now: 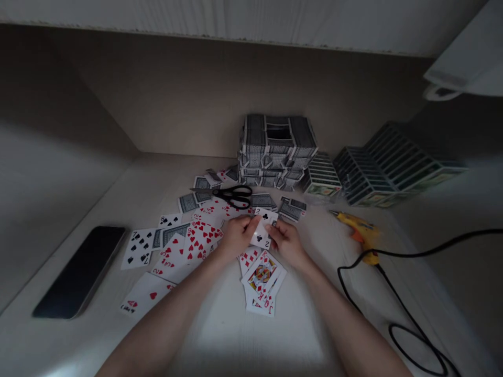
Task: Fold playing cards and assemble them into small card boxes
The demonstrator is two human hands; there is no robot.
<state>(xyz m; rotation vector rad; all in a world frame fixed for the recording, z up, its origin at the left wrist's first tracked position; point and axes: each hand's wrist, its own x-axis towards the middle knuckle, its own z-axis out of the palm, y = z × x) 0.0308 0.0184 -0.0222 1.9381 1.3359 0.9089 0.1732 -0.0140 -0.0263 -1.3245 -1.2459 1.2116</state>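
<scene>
A two of clubs (260, 234) is held face up between my two hands, above the pale table. My left hand (238, 233) pinches its left side with the thumb on top. On its right side my right hand (286, 239) closes on the same card. Just below the hands lies a small fan of cards with a king of diamonds (262, 273) on top. Many loose heart cards (200, 238) spread to the left, partly under my left forearm. Black-handled scissors (231, 196) rest on cards beyond my hands.
A box-like structure of folded cards (277, 149) stands at the back, beside stacked card packs (393, 167). A yellow glue gun (363, 235) with a black cord lies right. A phone (80, 272) is at left. A shelf edge (220, 36) overhangs.
</scene>
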